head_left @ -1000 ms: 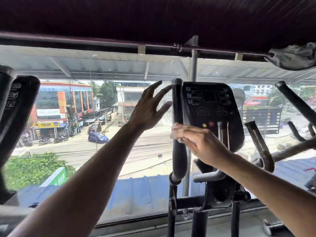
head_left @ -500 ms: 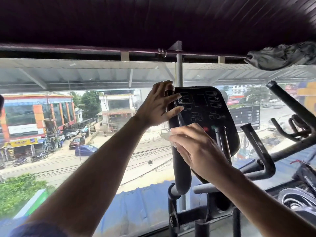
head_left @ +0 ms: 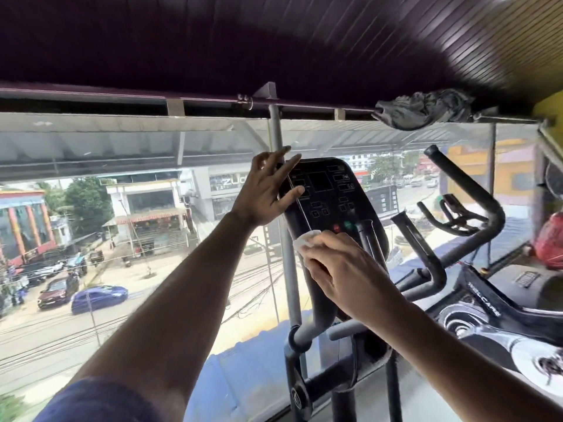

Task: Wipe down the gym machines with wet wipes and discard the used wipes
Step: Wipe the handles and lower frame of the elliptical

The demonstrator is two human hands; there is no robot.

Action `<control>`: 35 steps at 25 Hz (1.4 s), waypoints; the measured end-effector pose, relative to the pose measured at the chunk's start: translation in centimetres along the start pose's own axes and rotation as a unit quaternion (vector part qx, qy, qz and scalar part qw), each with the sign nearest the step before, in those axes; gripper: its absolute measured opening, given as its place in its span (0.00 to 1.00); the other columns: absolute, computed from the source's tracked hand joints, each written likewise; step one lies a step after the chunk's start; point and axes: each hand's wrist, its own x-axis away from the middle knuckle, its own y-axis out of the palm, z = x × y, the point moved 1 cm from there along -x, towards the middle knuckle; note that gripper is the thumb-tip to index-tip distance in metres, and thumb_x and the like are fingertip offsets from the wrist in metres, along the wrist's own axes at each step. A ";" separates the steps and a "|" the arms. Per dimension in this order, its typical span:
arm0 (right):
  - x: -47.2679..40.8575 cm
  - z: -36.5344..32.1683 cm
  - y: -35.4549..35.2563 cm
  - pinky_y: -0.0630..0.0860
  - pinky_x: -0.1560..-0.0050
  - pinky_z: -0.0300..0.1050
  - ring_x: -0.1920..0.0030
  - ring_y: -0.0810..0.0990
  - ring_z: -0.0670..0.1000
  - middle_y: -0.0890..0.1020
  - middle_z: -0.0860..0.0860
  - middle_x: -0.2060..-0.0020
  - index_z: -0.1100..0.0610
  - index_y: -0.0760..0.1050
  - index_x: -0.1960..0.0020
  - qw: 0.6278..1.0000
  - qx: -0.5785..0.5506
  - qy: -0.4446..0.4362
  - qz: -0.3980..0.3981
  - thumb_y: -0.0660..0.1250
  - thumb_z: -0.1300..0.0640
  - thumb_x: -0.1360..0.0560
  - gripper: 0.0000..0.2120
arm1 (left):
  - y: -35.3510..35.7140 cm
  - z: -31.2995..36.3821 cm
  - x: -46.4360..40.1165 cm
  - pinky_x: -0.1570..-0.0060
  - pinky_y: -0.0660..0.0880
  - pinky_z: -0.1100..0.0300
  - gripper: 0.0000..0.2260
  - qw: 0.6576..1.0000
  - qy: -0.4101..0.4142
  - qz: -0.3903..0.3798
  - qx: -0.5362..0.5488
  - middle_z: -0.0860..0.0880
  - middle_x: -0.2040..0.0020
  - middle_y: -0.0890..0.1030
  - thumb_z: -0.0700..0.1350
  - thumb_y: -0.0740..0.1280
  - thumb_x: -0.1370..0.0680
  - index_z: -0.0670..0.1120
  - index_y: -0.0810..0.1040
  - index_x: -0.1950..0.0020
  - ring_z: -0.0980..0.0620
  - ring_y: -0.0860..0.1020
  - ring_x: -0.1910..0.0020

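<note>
In front of the big window (head_left: 137, 239), a person cleans a black gym machine. The right hand (head_left: 341, 269) pinches a small white wet wipe (head_left: 306, 239) with its fingers bent around it. The wipe sits at the bottom left edge of the machine's screen panel (head_left: 332, 202), just below the red and green buttons. Only a bit of the wipe shows; the rest hides under the fingers.

The left hand (head_left: 268, 190) is spread wide, with straight fingers pressing on the top left side of the panel. It holds nothing.

The wipe looks very light, soft and floppy. It is damp, so it may bunch up or tear if rubbed too hard. Holding it flat under the fingertips works best, I think. The panel is hard and smooth, and its buttons could get pushed by mistake, so a gentle rub seems wise.

Half a second ago, the left hand was curled over the top of the handlebar. Now it lies flat and open against the panel. The right hand with the wipe has slid a little lower on the panel's edge. The view has also turned, so the exercise bike (head_left: 487, 300) on the right shows more.
</note>
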 end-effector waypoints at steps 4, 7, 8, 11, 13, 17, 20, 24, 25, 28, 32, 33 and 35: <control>-3.0 0.4 0.2 0.79 0.46 0.48 0.49 0.79 0.50 0.80 0.47 0.49 0.54 0.82 0.45 1.000 0.003 0.008 0.019 0.62 0.55 0.17 0.10 | 1.0 -0.2 0.6 0.23 0.59 0.38 0.27 0.999 -0.006 0.024 0.035 0.39 0.23 0.70 0.53 0.52 0.15 0.39 0.66 0.20 0.53 0.57 0.25; -5.1 0.3 1.1 0.80 0.46 0.46 0.48 0.79 0.50 0.82 0.47 0.45 0.57 0.83 0.42 1.000 0.010 -0.015 0.024 0.65 0.59 0.18 0.10 | 1.8 -0.9 0.8 0.23 0.57 0.38 0.26 0.999 0.008 0.031 0.018 0.39 0.24 0.71 0.52 0.50 0.14 0.39 0.67 0.20 0.48 0.63 0.25; -5.7 0.3 1.4 0.81 0.47 0.45 0.48 0.78 0.50 0.82 0.48 0.46 0.57 0.83 0.41 0.999 0.019 -0.019 0.024 0.66 0.61 0.19 0.10 | 2.0 -1.2 0.9 0.23 0.57 0.39 0.26 0.999 0.007 0.036 0.015 0.39 0.24 0.72 0.53 0.50 0.13 0.39 0.68 0.21 0.47 0.64 0.25; -5.5 -0.1 1.7 0.81 0.53 0.46 0.51 0.73 0.49 0.80 0.47 0.51 0.55 0.81 0.40 0.998 0.062 0.000 0.004 0.68 0.67 0.21 0.13 | 2.2 -1.7 1.0 0.23 0.58 0.39 0.27 0.999 -0.001 0.048 0.017 0.40 0.28 0.76 0.55 0.50 0.13 0.39 0.71 0.23 0.45 0.67 0.27; -3.1 -0.6 1.2 0.81 0.56 0.46 0.52 0.72 0.48 0.78 0.45 0.51 0.54 0.80 0.40 0.996 0.085 -0.008 -0.033 0.69 0.68 0.23 0.16 | 2.3 -1.6 1.0 0.22 0.56 0.41 0.25 0.999 -0.005 0.048 0.026 0.40 0.33 0.79 0.53 0.52 0.14 0.39 0.75 0.27 0.46 0.70 0.30; -0.2 -0.8 0.0 0.82 0.59 0.43 0.49 0.72 0.47 0.74 0.45 0.48 0.56 0.80 0.44 0.989 0.100 -0.042 -0.099 0.75 0.67 0.29 0.16 | 2.4 -1.6 0.8 0.21 0.53 0.43 0.23 0.999 -0.009 0.040 0.023 0.42 0.38 0.80 0.52 0.52 0.15 0.40 0.80 0.35 0.47 0.72 0.33; -3.8 -0.9 0.3 0.80 0.62 0.40 0.49 0.73 0.49 0.75 0.48 0.51 0.57 0.81 0.48 0.986 0.144 -0.062 -0.062 0.70 0.65 0.25 0.08 | 2.4 -1.7 0.8 0.20 0.52 0.44 0.24 0.999 -0.006 0.032 0.008 0.42 0.38 0.80 0.53 0.51 0.15 0.40 0.80 0.35 0.45 0.74 0.34; -8.2 -0.6 1.3 0.77 0.65 0.38 0.49 0.73 0.50 0.77 0.50 0.50 0.58 0.81 0.49 0.980 0.180 -0.051 -0.073 0.72 0.66 0.25 0.07 | 2.4 -1.8 0.7 0.21 0.54 0.41 0.24 1.000 -0.001 0.023 -0.003 0.43 0.39 0.80 0.53 0.49 0.14 0.40 0.79 0.35 0.45 0.75 0.34; -7.9 -0.7 1.2 0.75 0.64 0.37 0.50 0.73 0.49 0.77 0.50 0.50 0.57 0.80 0.50 0.980 0.177 -0.046 -0.072 0.72 0.66 0.25 0.07 | 2.4 -1.8 0.7 0.21 0.54 0.41 0.24 1.000 0.001 0.024 -0.001 0.43 0.39 0.80 0.52 0.50 0.14 0.40 0.79 0.34 0.45 0.75 0.34; -4.5 -1.6 0.4 0.73 0.61 0.35 0.51 0.71 0.47 0.77 0.47 0.51 0.55 0.79 0.51 0.980 0.168 -0.060 -0.086 0.70 0.66 0.25 0.08 | 2.3 -1.6 0.8 0.21 0.53 0.42 0.23 1.000 0.008 0.030 0.005 0.43 0.38 0.80 0.51 0.50 0.14 0.40 0.78 0.33 0.45 0.75 0.35; -0.5 -1.5 -1.1 0.80 0.56 0.39 0.49 0.71 0.46 0.76 0.45 0.48 0.54 0.79 0.45 0.975 0.154 -0.096 -0.126 0.70 0.68 0.25 0.12 | 2.1 -1.5 0.5 0.21 0.52 0.44 0.22 1.000 0.012 0.012 0.001 0.43 0.39 0.80 0.50 0.49 0.13 0.41 0.80 0.39 0.46 0.75 0.35; -1.0 -1.2 -1.2 0.81 0.58 0.41 0.49 0.72 0.46 0.77 0.46 0.49 0.55 0.80 0.46 0.976 0.151 -0.102 -0.119 0.69 0.67 0.25 0.11 | 2.2 -1.4 0.5 0.21 0.52 0.44 0.21 1.000 0.013 0.012 -0.003 0.43 0.40 0.80 0.49 0.49 0.13 0.42 0.80 0.40 0.46 0.76 0.36; -3.0 -0.5 -1.1 0.81 0.61 0.46 0.50 0.74 0.49 0.78 0.47 0.52 0.56 0.81 0.49 0.978 0.148 -0.110 -0.098 0.70 0.66 0.24 0.08 | 2.2 -1.1 0.6 0.21 0.51 0.46 0.21 1.000 0.020 0.020 -0.006 0.44 0.40 0.80 0.48 0.50 0.13 0.41 0.80 0.40 0.46 0.76 0.37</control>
